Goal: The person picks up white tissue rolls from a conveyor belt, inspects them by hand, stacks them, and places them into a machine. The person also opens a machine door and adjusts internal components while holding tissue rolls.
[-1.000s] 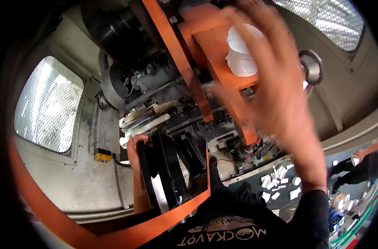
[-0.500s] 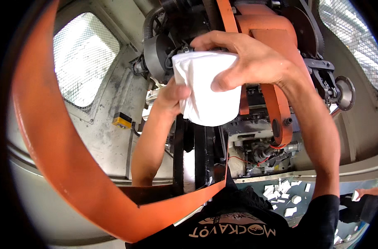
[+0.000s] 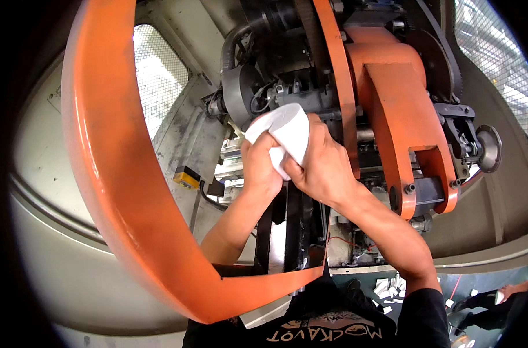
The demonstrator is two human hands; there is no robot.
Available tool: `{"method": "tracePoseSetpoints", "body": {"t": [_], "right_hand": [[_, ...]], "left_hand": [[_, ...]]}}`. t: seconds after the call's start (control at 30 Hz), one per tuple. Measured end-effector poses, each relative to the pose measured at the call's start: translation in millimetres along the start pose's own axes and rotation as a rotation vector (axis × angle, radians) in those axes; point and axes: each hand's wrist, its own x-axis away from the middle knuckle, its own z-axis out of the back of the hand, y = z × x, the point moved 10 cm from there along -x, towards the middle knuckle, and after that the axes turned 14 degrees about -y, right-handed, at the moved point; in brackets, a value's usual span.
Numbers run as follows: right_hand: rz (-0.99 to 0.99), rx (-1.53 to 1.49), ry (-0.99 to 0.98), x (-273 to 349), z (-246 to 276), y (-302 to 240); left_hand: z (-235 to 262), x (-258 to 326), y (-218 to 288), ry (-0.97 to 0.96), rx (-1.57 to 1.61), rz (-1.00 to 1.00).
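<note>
— Fingers (image 3: 310, 152) of both hands?
— Closed round a white paper cup (image 3: 285, 134), held tilted before the orange machine (image 3: 391, 98).
— Any label?
— Small yellow tag (image 3: 187, 176), on the grey wall left.

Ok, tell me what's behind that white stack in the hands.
Behind the white stack, held by left hand and right hand, sits dark machine gear and an orange belt. The stack covers whatever lies directly behind it.

Grey panel wall (image 3: 90, 191), bright mesh windows (image 3: 157, 81) (daylit), littered floor (image 3: 467, 290)
</note>
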Motion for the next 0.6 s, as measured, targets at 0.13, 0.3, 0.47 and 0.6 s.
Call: {"method": "tracePoseSetpoints", "body": {"t": [0.13, 0.3, 0.47, 0.6], "right_hand": [[0.034, 0.171, -0.003, -22.0, 7.7, -16.5], [0.025, 0.345, 0.109, -25.5, 7.8, -26.5], [-0.062, 0.329, -0.031, -25.0, -29.3, -17.1], [-0.084, -0.603, -0.347, -28.7, -22.5, 29.1]], "left_hand": [[8.3, -4.1, 3.8, 0.039, -0.012, 0.013], [-26.4, 5.3, 20.8, -0.209, -0.098, 0.021], [4.4, -15.4, -10.4, -0.058, -0.095, 0.2], [37.6, -16.1, -26.3, -0.054, -0.05, 0.308]]}}
